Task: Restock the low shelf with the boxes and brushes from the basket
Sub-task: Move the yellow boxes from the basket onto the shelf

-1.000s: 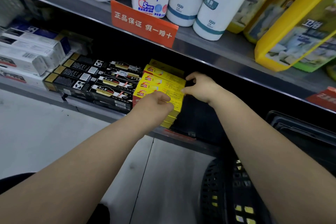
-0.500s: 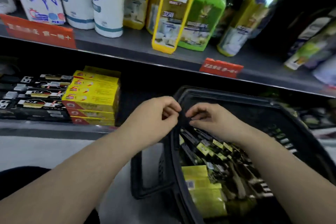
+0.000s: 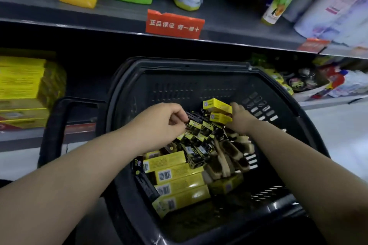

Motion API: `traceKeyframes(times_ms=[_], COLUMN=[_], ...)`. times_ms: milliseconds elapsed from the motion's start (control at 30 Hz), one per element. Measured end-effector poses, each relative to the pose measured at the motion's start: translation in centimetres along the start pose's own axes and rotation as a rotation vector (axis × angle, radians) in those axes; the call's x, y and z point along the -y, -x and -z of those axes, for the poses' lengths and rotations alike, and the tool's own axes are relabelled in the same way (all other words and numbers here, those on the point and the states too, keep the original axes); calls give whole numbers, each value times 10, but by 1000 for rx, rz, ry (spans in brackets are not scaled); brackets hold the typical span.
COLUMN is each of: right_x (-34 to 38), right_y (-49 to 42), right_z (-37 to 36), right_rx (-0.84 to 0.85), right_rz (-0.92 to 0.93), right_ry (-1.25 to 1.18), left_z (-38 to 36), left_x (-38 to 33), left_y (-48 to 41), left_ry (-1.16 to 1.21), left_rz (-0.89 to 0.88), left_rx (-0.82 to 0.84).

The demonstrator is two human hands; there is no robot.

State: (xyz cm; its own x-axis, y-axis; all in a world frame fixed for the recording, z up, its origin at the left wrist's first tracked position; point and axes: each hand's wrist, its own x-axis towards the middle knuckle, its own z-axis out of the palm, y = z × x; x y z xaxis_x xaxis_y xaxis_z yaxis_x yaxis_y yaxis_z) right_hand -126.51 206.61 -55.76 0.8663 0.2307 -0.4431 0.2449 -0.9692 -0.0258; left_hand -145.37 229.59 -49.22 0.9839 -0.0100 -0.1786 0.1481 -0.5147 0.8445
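A black plastic basket [image 3: 179, 65] stands in front of the low shelf [image 3: 39, 137]. Inside lie several yellow boxes [image 3: 175, 175], black-and-yellow boxes [image 3: 197, 145] and wooden brushes [image 3: 229, 155]. My left hand [image 3: 161, 123] is down in the basket and pinches a black box [image 3: 194, 118] at its end. My right hand [image 3: 239, 119] grips two small yellow boxes [image 3: 218, 110], one stacked on the other, lifted a little above the pile. A stack of yellow boxes [image 3: 25, 85] sits on the low shelf at the left.
The basket's handle [image 3: 59, 117] hangs down on its left side. The upper shelf [image 3: 219, 32] carries bottles and pouches, with a red label [image 3: 174, 25] on its edge. Mixed goods [image 3: 318, 81] fill the low shelf at the right. Pale floor shows at both sides.
My view swung right from the shelf to the basket. Both hands left the stacked yellow boxes, dropped into the basket, and took hold of boxes there.
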Motion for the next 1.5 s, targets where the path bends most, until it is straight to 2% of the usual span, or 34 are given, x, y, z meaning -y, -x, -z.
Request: traceKeyframes(times_ms=[167,300,367,467,533,633,733,867,1033,1100,1133,1200,1233,1267,1300,1367,1500], right_x=[12,16,22,37,47,64,85,109,115,102,92,66,51,38,26,10,3], right_y=[-35,-36,-33,-19,0,33,53,64,61,46,35,11,2,-3,-6,-11,-16], right_z=[-15,-21,-7,39,72,97,92,79,77,74,71,57,46,34,21,-4,-22], right_rx=[-95,-225,-310,-361,-297,-11,212,236,221,164,89,-13,-2,37,86,139,-25], right_rz=[91,112,163,248,339,460,476,503,493,476,453,330,247,171,112,54,143], right_ry=[-38,121,182,91,-11,-405,-733,-761,-856,-740,-555,3,211,321,346,314,482], left_z=[-10,-14,-15,-15,-14,-11,-11,-11,-12,-10,-9,-7,-7,-9,-9,-8,-9], left_x=[6,7,8,7,7,6,3,-2,1,2,3,1,5,11,17,16,7], left_y=[-11,-15,-16,-17,-17,-17,-16,-12,-18,-17,-15,-11,-6,-5,-6,-10,-20], left_ry=[13,24,42,74,89,145,234,596,742,846,878,922,925,942,985,872,879], left_rz=[30,76,104,148,169,206,231,309,436,510,533,511,456,411,352,376,594], left_rx=[14,32,32,19,-8,-63,-78,-60,-75,-59,-46,-33,-52,-107,-156,-72,-62])
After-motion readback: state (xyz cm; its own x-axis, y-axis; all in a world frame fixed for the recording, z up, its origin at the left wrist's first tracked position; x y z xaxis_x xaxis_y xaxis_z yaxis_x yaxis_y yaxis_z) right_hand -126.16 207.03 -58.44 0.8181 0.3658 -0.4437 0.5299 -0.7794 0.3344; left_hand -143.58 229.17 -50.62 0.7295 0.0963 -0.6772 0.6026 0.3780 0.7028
